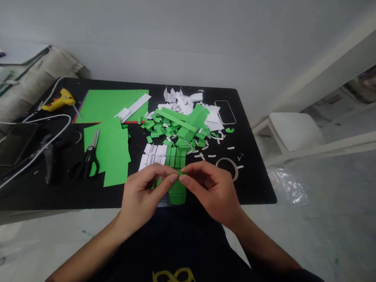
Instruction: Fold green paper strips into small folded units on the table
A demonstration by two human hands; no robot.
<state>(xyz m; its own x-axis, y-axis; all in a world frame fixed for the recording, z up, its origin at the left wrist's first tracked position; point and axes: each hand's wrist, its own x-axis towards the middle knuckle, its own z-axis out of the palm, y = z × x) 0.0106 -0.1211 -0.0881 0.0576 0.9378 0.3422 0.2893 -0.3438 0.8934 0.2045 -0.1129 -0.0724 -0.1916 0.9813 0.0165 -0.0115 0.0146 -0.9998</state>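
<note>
My left hand (148, 187) and my right hand (215, 190) meet at the table's near edge, thumb and forefinger of each pinched together. A small green paper piece (182, 173) shows between the fingertips, mostly hidden by them. Under and beyond the hands lies a row of folded green paper pieces (175, 156), with a larger green flap (177, 197) below the fingertips. Folded white paper pieces (154, 150) sit side by side with the green ones, partly covered by my left hand.
Behind is a heap of green paper scraps (179, 125) and white scraps (181, 99). Leftward lie scissors (92, 155), green sheets (116, 153), a yellow glue gun (60, 100) and a white cable (54, 140). A tape roll (234, 168) and phone-shaped outline (226, 111) are rightward.
</note>
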